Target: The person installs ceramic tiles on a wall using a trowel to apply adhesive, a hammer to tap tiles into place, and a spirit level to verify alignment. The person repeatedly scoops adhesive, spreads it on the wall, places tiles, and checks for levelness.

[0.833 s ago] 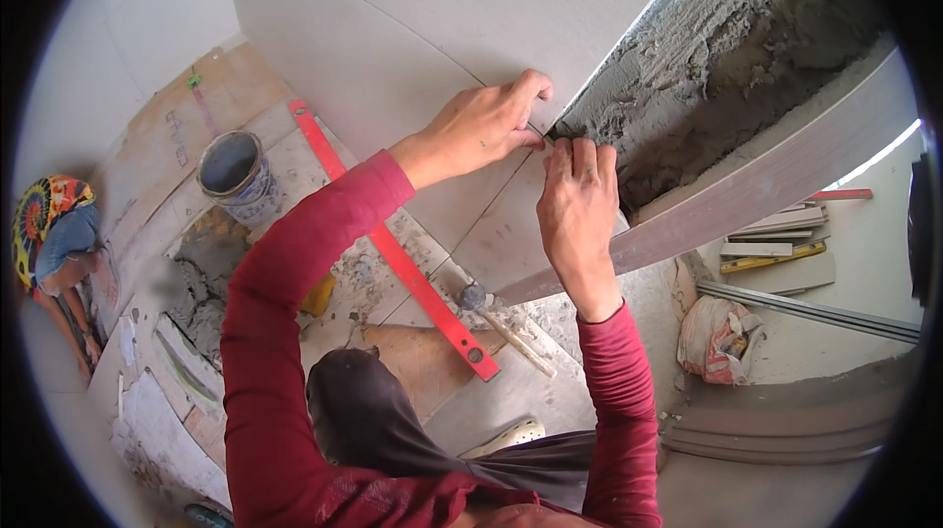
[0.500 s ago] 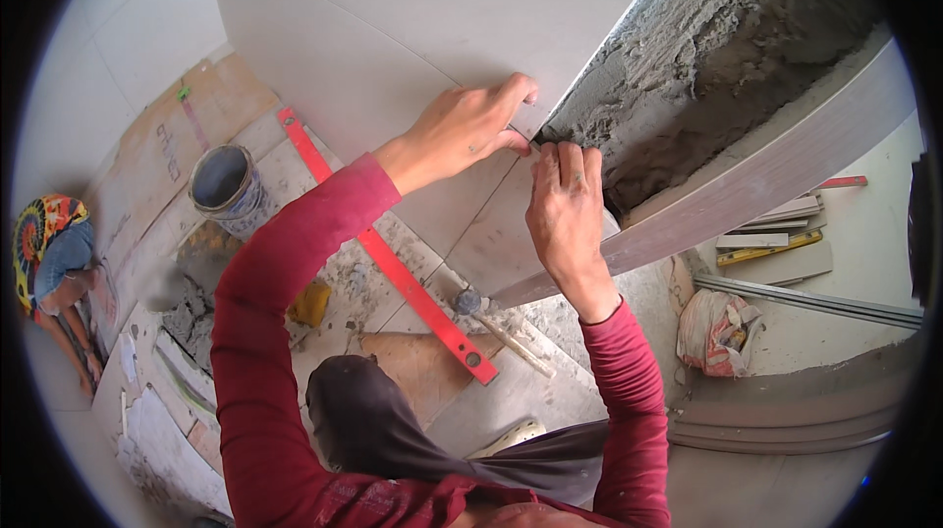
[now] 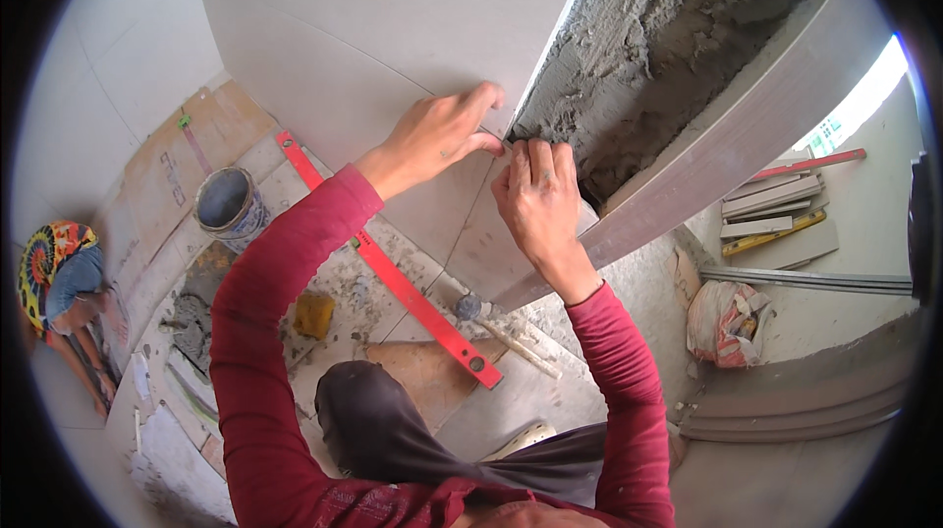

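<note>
Both my hands meet at the edge of a large pale wall tile [image 3: 324, 47], beside a strip of rough grey mortar [image 3: 629, 56]. My left hand [image 3: 432, 140] has its thumb and forefinger apart, with the thumb tip against the tile's corner. Close to that thumb, my right hand [image 3: 542, 199] is closed, its fingers bent down over the top of a lower tile [image 3: 478, 233]. Whatever its fingertips grip is hidden. A pale upright board edge [image 3: 727, 145] borders the mortar on the right.
Below my arms lies a red spirit level [image 3: 422, 307], near a round-headed tool [image 3: 470, 307] and a yellow sponge [image 3: 314, 315]. A bucket [image 3: 234, 206] stands left; another person [image 3: 69, 282] crouches beyond. Tile strips [image 3: 771, 202], metal rails [image 3: 815, 279] and a bag [image 3: 727, 324] lie right.
The view has shifted slightly, so the wall and both hands appear further left. The hands keep nearly the same pose at the tile edge.
</note>
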A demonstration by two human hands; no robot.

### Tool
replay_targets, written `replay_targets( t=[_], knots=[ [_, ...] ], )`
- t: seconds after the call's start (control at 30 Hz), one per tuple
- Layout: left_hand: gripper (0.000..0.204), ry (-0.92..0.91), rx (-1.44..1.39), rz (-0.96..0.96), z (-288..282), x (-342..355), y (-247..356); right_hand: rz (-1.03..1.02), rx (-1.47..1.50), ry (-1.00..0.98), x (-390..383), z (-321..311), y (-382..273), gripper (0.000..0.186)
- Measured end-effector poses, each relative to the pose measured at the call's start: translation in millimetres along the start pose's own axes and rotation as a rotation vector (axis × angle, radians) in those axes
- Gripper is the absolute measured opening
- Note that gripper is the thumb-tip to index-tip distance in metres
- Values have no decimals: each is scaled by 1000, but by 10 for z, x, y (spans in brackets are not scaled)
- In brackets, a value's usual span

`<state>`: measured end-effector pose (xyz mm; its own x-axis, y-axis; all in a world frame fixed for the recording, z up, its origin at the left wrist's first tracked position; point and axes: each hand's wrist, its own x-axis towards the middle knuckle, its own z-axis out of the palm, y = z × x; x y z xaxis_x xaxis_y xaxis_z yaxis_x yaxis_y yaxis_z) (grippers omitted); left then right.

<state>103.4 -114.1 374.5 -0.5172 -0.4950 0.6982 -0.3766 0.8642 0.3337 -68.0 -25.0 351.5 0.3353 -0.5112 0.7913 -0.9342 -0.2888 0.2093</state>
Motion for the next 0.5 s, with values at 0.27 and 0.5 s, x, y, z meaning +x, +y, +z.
replay_targets(
  t=[0.27, 0.5],
  knots=[
    [43, 130, 113, 335, 239, -230, -58, 11, 19, -26, -85, -219, -79, 30],
    [45, 70, 379, 515, 322, -79, 279, -22, 449, 10, -1075, -331, -134, 27]
  ],
)
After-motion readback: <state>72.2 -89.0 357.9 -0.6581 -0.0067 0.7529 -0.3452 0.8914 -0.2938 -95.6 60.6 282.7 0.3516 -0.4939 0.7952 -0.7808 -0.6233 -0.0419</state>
